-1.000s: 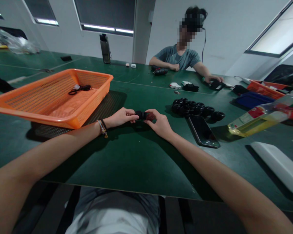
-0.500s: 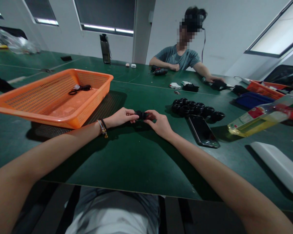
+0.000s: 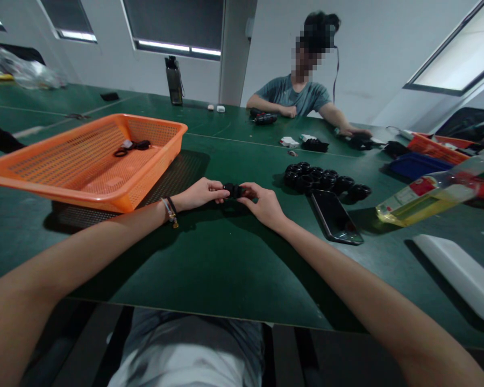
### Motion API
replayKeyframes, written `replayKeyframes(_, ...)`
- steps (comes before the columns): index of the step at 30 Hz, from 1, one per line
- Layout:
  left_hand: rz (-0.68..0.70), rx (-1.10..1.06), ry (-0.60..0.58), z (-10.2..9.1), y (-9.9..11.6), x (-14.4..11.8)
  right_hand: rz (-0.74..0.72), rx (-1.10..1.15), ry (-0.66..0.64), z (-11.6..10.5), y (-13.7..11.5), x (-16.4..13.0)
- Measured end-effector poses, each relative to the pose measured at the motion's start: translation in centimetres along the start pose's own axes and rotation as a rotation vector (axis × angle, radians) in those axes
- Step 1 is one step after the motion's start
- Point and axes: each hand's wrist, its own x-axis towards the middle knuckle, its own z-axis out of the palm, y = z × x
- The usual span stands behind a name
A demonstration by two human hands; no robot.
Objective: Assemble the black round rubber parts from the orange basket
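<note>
A small black round part (image 3: 233, 190) is pinched between my two hands just above the green table (image 3: 210, 263). My left hand (image 3: 200, 193), with bracelets at the wrist, grips its left end. My right hand (image 3: 263, 203) grips its right end. A cluster of several similar black round parts (image 3: 325, 180) lies to the right of my hands, a short way apart. How the pieces of the held part fit together is hidden by my fingers.
An orange mesh basket (image 3: 86, 164) with a black cord in it stands at left. A dark phone (image 3: 336, 216), a bottle of yellow liquid (image 3: 431, 193) and a white flat object (image 3: 460, 274) lie at right. A person sits across the table with their hands on small items.
My hands and the black part stay almost still; only my right fingers shift slightly. The person across the table moves one hand a little over a dark item.
</note>
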Motion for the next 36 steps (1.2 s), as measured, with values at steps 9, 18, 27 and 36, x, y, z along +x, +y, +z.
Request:
replayKeyframes(9,0.0,0.015,-0.003,-0.03,0.07,-0.02,0.01,-0.016,-0.011,-0.04,-0.21,0.0)
replayKeyframes(18,0.016,0.026,-0.002,-0.12,-0.03,0.01,-0.007,-0.041,-0.027,-0.17,-0.22,0.03)
replayKeyframes(27,0.019,0.023,-0.002,-0.15,-0.19,-0.01,0.002,-0.078,-0.026,-0.18,-0.27,0.05)
replayKeyframes(36,0.007,0.021,-0.001,-0.07,0.03,-0.05,-0.019,-0.092,-0.024,-0.25,-0.36,0.09)
